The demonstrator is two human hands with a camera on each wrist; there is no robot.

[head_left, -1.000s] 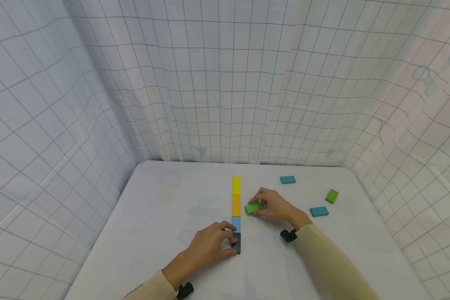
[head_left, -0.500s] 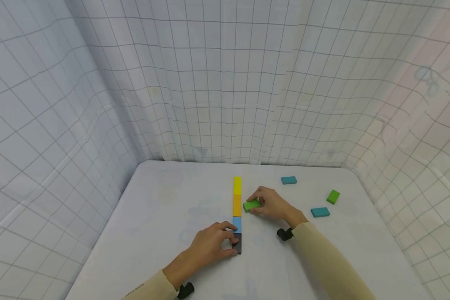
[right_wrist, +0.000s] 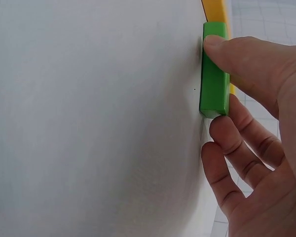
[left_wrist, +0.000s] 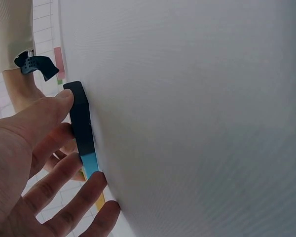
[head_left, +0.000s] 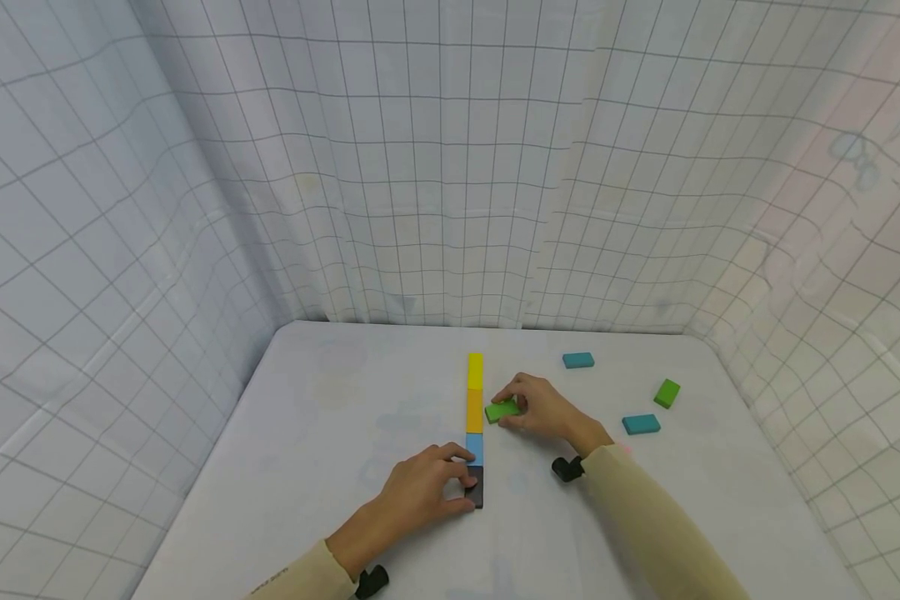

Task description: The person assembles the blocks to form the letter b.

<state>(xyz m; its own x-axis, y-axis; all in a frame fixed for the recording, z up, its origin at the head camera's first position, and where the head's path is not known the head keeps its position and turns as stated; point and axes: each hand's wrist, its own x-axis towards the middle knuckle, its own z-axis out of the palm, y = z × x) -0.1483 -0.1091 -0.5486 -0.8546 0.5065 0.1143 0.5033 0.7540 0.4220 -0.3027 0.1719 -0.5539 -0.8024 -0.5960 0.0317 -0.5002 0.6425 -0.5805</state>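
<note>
Pinching the green block [head_left: 501,411]: right hand [head_left: 543,408], thumb on one long side, index finger opposite. In the right wrist view the thumb lies across the block's face; the other fingers curl loosely below its end. Block sits right of the row, crosswise to it and a little skewed, its end just beside the orange block [head_left: 475,411]; contact between the two, cannot tell. Whether its underside meets the table [head_left: 345,392], likewise unclear.

Row runs away from the person, end to end: black block [left_wrist: 81,126] nearest, then blue block [head_left: 474,446], orange, yellow block [head_left: 476,371] farthest.

Left hand [head_left: 426,483] at the near end of the row, from its left. Grip: thumb and index finger hold the black block, thumb at the near end; next finger reaches the blue block. Remaining fingers spread alongside in the left wrist view.

Right side of table, well apart from the row: far teal block [head_left: 578,360], near teal block [head_left: 641,424], loose green block [head_left: 667,393] between them in depth and farther right.

Both sleeves pale; right sleeve [head_left: 652,517] has a black fitting [head_left: 567,468] at the wrist. Gridded white cloth [head_left: 390,167] stands behind and on both sides.
</note>
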